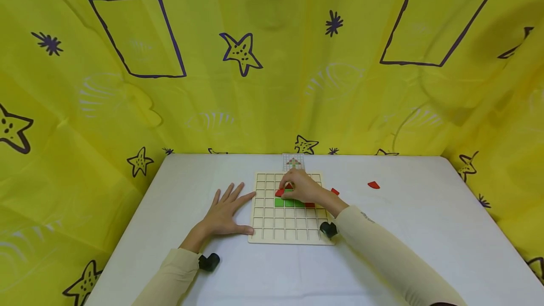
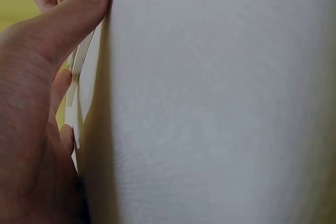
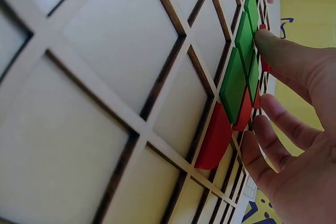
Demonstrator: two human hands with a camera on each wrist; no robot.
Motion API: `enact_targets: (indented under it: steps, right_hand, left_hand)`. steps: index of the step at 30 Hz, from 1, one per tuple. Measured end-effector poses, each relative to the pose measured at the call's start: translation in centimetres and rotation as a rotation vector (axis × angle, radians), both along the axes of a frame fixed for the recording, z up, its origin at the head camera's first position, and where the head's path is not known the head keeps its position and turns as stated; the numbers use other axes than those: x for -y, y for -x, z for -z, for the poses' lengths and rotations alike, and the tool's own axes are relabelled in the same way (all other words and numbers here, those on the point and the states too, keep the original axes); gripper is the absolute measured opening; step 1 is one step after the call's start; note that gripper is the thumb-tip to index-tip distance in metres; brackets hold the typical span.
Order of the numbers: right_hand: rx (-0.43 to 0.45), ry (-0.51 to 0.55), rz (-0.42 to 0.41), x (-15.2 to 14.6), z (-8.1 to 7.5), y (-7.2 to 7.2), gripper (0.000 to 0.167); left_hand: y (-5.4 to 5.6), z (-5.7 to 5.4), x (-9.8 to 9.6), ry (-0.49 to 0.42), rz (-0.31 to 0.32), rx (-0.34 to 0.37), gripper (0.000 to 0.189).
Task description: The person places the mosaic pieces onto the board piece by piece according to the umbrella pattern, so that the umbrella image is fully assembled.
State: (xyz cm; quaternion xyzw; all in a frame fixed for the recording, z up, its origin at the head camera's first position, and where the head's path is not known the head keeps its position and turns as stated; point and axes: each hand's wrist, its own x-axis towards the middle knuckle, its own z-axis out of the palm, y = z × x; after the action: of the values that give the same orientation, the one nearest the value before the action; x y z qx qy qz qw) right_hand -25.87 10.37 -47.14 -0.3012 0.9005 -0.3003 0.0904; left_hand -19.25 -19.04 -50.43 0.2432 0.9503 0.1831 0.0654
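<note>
A pale wooden grid board (image 1: 265,235) lies on the white table. Green square tiles (image 1: 290,203) fill several cells in its upper middle, with red rounded-corner tiles (image 1: 310,205) beside them. Reaching over the board from the right, my right hand (image 1: 301,185) pinches a red tile (image 1: 279,193) between thumb and index finger at the left end of the green tiles. In the right wrist view the thumb (image 3: 286,53) lies close against the green tiles (image 3: 233,85), and the index fingertip is hidden. My left hand (image 1: 224,214) is spread flat, thumb and index fingertip at the board's left edge.
Behind the board lies a small card (image 1: 293,162) printed with a grid pattern. One loose red tile (image 1: 373,185) is on the table to the right, and another (image 1: 335,191) sits by the board's right edge. A yellow patterned curtain (image 1: 272,84) stands behind the table.
</note>
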Motion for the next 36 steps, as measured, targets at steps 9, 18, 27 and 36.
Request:
enact_targets:
  steps: [9, 18, 27, 36]
  right_hand:
    - [-0.013, -0.02, -0.023, 0.15, -0.34, -0.1, 0.012]
    - [0.011, -0.025, -0.02, 0.2, -0.37, 0.03, 0.014]
    - [0.034, -0.04, -0.009, 0.19, -0.37, 0.02, 0.014]
    - [0.036, -0.033, -0.021, 0.02, -0.72, -0.04, 0.015]
  left_hand:
    - [0.05, 0.0, -0.04, -0.013, 0.003, 0.004, 0.104]
    - [0.07, 0.05, 0.03, -0.014, 0.008, -0.001, 0.104]
    - [0.07, 0.1, 0.05, -0.015, 0.005, 0.004, 0.104]
    - [0.2, 0.22, 0.07, 0.001, 0.002, 0.017, 0.105]
